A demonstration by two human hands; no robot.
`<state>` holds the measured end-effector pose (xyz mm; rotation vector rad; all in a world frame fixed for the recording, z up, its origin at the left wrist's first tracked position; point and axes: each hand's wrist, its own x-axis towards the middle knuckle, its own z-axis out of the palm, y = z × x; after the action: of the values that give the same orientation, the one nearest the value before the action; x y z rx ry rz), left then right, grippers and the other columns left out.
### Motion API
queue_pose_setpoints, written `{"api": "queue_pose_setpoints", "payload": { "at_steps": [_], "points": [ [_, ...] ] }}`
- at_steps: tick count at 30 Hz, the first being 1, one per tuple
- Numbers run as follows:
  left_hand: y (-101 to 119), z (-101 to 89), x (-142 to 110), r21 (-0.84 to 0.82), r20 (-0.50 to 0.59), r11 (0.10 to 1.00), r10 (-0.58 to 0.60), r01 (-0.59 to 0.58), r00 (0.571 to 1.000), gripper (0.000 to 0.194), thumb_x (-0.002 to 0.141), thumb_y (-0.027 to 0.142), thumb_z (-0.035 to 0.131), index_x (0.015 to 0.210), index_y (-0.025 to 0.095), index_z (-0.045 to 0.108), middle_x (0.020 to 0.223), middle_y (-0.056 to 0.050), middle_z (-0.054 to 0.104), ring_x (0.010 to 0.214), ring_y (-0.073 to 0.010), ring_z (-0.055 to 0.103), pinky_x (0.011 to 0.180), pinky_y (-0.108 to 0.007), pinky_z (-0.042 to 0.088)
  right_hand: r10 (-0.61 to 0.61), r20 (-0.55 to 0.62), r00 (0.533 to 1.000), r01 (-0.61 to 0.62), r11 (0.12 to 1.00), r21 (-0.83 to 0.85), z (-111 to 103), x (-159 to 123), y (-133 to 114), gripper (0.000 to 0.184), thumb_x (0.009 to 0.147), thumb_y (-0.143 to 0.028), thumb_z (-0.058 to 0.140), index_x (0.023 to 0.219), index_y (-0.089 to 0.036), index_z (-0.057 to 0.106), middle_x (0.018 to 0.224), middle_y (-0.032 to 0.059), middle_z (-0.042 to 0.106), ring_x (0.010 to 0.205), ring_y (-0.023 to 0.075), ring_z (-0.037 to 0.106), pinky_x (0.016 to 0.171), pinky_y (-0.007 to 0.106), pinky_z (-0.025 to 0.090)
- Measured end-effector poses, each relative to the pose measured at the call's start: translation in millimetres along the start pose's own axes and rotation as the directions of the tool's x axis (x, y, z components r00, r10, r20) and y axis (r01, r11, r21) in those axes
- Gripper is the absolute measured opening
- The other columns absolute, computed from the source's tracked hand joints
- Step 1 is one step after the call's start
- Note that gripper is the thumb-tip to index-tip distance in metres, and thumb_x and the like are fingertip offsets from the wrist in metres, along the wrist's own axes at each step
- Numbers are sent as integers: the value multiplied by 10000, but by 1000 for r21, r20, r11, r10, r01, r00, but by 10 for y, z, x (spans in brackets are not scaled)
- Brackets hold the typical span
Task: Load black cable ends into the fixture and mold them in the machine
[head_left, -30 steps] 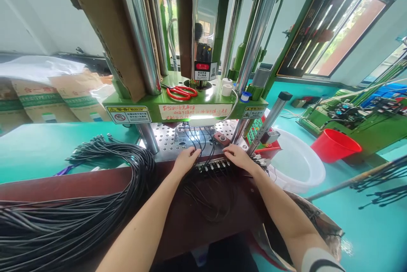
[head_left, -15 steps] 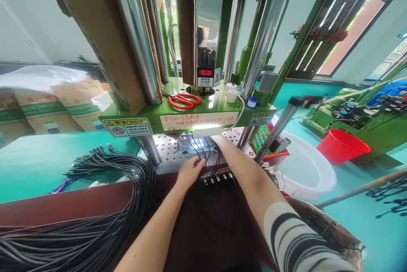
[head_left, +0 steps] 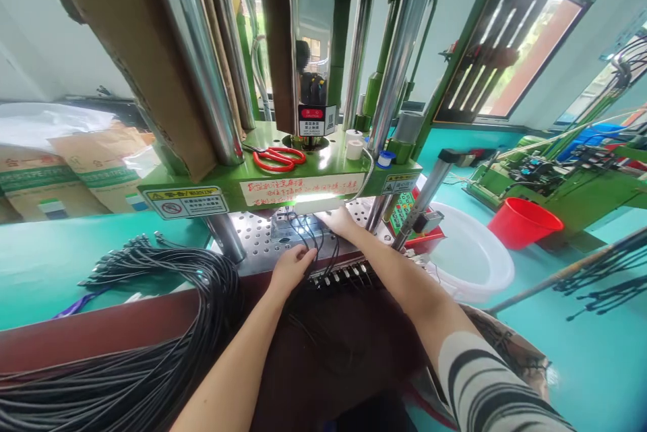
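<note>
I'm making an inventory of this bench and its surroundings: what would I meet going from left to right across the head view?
Black cable bundle → red-handled scissors → white rolls → blue-rimmed roll → red bucket.

Can't make out the right hand's (head_left: 340, 222) fingertips under the lamp, and the big cable bundle (head_left: 126, 358) runs off lower left.
</note>
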<state>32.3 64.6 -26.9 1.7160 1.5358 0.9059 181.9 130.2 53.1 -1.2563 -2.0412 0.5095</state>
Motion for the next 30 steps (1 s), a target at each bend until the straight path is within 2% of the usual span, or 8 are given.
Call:
{"api": "queue_pose_setpoints", "payload": {
  "at_steps": [5,10,15,17,19,22,25,30],
  "points": [
    [-33,-6,-12,36,-1,998,42,-42,999,382,735,532,423,560,192,430,499,50,369,527,-114,373,526,-232,266,-121,-255,959,94,989,-115,-501,-1176,105,209,850,-296,470,990,-209,597,938,65,621,917,203,549,892,365,384],
    [28,-14,11,44,19,998,38,-39,999,386,724,516,434,522,187,436,481,45,394,524,-116,386,525,-235,275,145,-623,769,-373,893,-252,-1251,-2714,845,240,804,-337,486,995,-212,560,954,94,600,928,242,549,858,407,423],
    [165,-27,70,-153,107,980,-112,128,988,370,686,517,489,585,166,547,518,24,507,534,-123,446,534,-238,312,338,-707,621,-708,628,-322,-1619,-3637,1544,461,627,-320,510,1056,-153,536,1026,154,579,1004,327,522,879,490,414],
    [179,-28,94,-268,160,943,-157,196,975,375,666,527,514,649,158,581,543,14,541,528,-126,465,524,-240,327,364,-703,611,-691,678,-250,-1592,-3551,1476,488,626,-295,485,1087,-137,523,1076,161,561,1027,312,519,879,465,426],
    [163,-22,111,-339,187,917,-153,210,970,381,649,527,533,680,152,596,562,1,569,528,-133,486,515,-244,342,422,-621,660,-603,791,-104,-1477,-3197,1211,386,684,-296,464,1033,-156,552,994,127,601,914,259,580,804,406,478],
    [115,3,115,-344,135,925,-123,163,983,356,639,506,549,676,156,604,569,-5,588,540,-140,506,521,-246,360,384,-226,895,-377,923,75,-1161,-2349,702,251,774,-329,464,944,-198,594,826,48,644,708,181,615,675,317,504],
    [86,37,103,-322,74,939,-101,120,992,329,649,486,539,658,162,601,549,4,580,538,-139,503,531,-247,368,164,75,984,-170,982,81,-749,-1363,411,243,791,-279,476,977,-206,615,702,-6,622,586,130,583,599,256,476],
    [105,58,90,-320,59,943,-82,97,995,299,664,454,525,669,163,593,537,15,561,539,-135,495,545,-249,371,213,-81,974,-214,977,-14,-226,-21,480,203,805,-225,527,983,-170,606,795,41,631,738,170,588,680,289,466]
  ]
}}
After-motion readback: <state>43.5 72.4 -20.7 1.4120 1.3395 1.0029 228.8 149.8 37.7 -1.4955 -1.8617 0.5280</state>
